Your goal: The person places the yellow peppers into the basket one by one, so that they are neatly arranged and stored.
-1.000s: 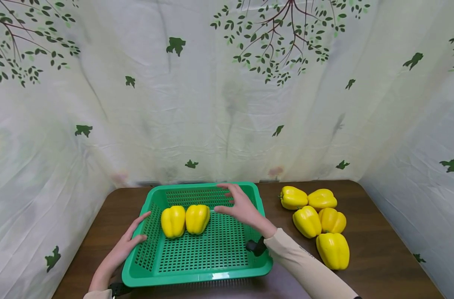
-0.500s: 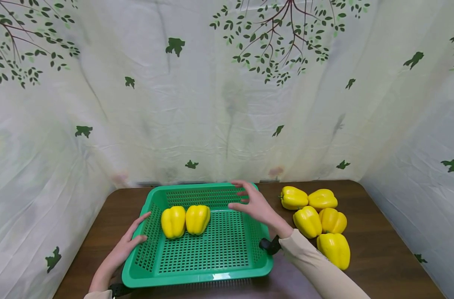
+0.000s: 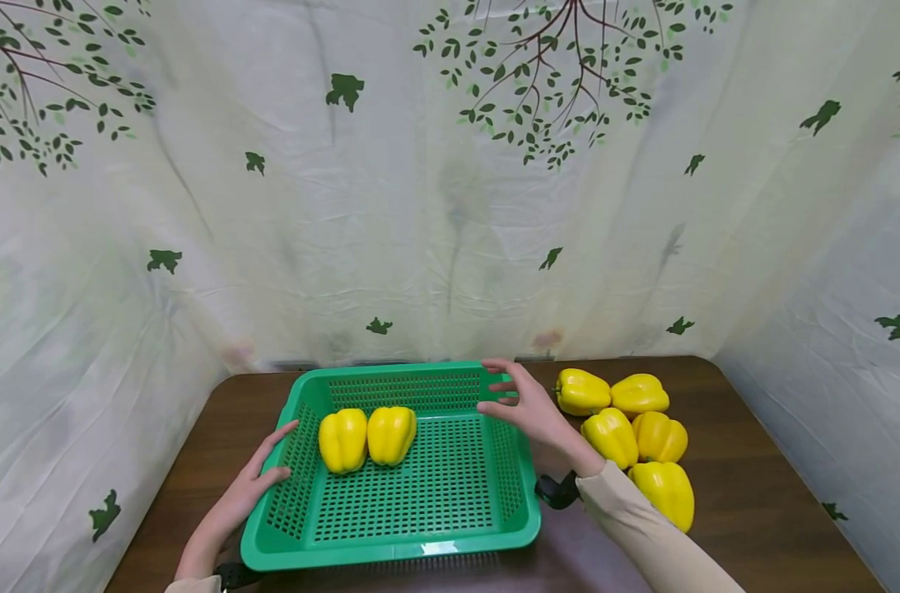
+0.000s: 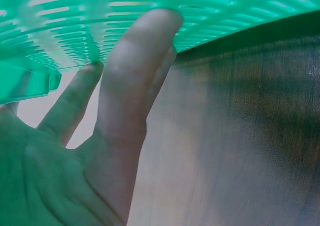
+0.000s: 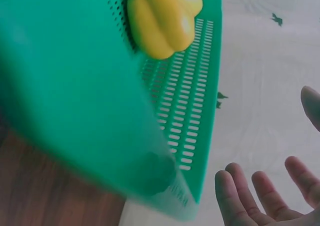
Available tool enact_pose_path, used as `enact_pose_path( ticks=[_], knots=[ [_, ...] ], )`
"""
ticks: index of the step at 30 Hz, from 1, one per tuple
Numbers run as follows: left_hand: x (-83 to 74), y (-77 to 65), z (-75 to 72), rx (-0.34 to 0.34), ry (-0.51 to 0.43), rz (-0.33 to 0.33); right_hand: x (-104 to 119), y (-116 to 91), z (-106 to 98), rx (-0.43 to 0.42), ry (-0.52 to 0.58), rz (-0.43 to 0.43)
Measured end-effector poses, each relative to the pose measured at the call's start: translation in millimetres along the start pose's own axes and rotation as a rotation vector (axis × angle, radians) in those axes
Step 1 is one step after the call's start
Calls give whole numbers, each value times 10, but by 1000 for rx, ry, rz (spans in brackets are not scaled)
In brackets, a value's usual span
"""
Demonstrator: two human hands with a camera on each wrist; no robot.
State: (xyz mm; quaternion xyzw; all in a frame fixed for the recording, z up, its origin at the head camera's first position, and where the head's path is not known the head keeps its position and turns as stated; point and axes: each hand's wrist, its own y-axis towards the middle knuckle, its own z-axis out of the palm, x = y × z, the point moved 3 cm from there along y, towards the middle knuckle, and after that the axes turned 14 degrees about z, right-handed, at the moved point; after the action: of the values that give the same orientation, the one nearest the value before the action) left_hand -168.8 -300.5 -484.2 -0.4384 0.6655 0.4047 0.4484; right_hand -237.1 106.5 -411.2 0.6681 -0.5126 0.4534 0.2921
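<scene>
A green plastic basket (image 3: 390,550) with slotted walls sits on the table, two yellow bell peppers (image 3: 343,441) side by side in its left half. My left hand (image 3: 244,486) rests against the basket's left side with fingers extended; in the left wrist view its thumb (image 4: 135,70) lies at the slotted wall from outside. Over the basket's back right corner hovers my right hand (image 3: 527,408), its fingers spread and loosely bent with nothing between them. In the right wrist view those fingertips (image 5: 260,178) stand apart, beyond the basket's rim.
Several more yellow bell peppers (image 3: 660,494) lie in a cluster on the brown wooden table (image 3: 761,511), right of the basket. Behind and around the table hangs a pale curtain (image 3: 450,247) printed with leaves and branches.
My right hand has moved right, away from the two peppers in the basket, toward the basket's right rim. The left hand and the basket have stayed in place.
</scene>
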Motion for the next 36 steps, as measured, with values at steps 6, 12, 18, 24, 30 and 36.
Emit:
enact_pose_path(
  ticks=[6, 12, 18, 24, 30, 36],
  knots=[
    [-4, 2, 1, -7, -10, -11, -89, -34, -59, -6, 41, 1],
    [2, 7, 8, -21, -15, -44, -176, -62, -124, -21, 60, 19],
    [-3, -1, 11, -26, -8, -47, -261, -98, -183, -29, 91, 5],
    [5, -2, 15, -37, -14, -68, -358, -124, -256, -75, 109, 7],
    [10, -4, 17, -39, -29, -84, -466, -125, -417, -135, 96, 35],
    [15, -7, 18, -34, -36, -79, -583, -129, -606, -212, 98, 53]
  ],
)
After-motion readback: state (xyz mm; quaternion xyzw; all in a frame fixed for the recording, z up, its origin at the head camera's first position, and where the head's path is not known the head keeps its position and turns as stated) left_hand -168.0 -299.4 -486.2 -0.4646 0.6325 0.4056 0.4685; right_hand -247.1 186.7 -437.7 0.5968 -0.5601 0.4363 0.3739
